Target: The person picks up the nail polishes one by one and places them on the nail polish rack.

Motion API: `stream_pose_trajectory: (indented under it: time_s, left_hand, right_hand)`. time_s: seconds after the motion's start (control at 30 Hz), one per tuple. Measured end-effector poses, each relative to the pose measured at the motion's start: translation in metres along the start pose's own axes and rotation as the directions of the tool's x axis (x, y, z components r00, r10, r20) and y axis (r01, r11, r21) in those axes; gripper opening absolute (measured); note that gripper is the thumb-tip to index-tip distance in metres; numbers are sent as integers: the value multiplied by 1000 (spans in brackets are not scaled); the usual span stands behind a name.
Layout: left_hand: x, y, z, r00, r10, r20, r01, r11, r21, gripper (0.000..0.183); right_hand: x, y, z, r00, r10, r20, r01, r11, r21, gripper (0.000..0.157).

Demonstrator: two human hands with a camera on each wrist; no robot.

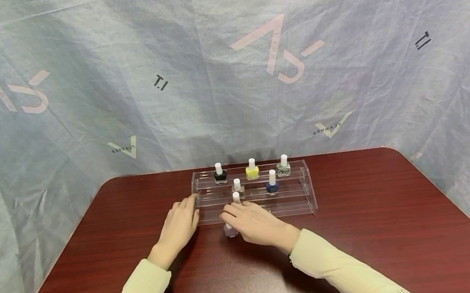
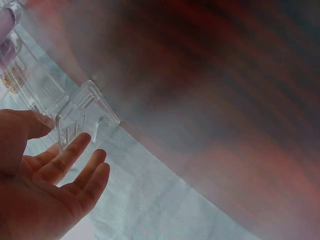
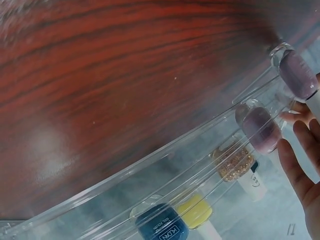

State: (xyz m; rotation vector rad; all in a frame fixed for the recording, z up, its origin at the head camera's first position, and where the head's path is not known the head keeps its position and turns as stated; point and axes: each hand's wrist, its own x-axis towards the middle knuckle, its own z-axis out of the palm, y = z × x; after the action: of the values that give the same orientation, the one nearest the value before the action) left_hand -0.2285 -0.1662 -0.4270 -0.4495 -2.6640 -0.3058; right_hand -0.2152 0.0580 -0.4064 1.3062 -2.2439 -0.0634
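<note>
A clear tiered rack [image 1: 257,215] holds several nail polish bottles with white caps. My left hand [image 1: 178,224] rests at the rack's left end. In the left wrist view its thumb [image 2: 42,122] touches the rack's edge, while the other fingers spread loosely beside the clear end panel [image 2: 102,112]. My right hand [image 1: 257,221] is at the rack's front and pinches a mauve nail polish bottle [image 1: 230,230] by its cap, partly hidden by the fingers. Close by, a second mauve bottle [image 3: 260,130] stands on the rack, next to the right fingers.
Black [image 1: 220,176], yellow [image 1: 252,172] and clear-grey [image 1: 283,169] bottles line the top tier. A glittery copper bottle [image 3: 233,162] and a dark blue one [image 1: 272,187] stand on the middle tier. The dark red table [image 1: 357,229] meets a hanging grey cloth [image 1: 231,113] behind.
</note>
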Motion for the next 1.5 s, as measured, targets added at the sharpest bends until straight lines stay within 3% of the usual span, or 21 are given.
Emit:
stream_pose_trajectory:
  time_s: [0.27,1.03,1.5]
  left_hand:
    - [-1,-1,1,1000,-1,3,1,1000,2,40]
    - [-1,-2,0,1000,11,-14,-11,1000,7,41]
    - [-1,-2,2,1000,9,-9,-9,1000,5,42]
  right_hand:
    - [-1,2,-3,1000,-12,-27,12,1000,-13,26]
    - [-19,9,-13,1000,-11,1,11,1000,-10,29]
    - [-37,19,-16,999,0,-50,-1,1000,-2,26]
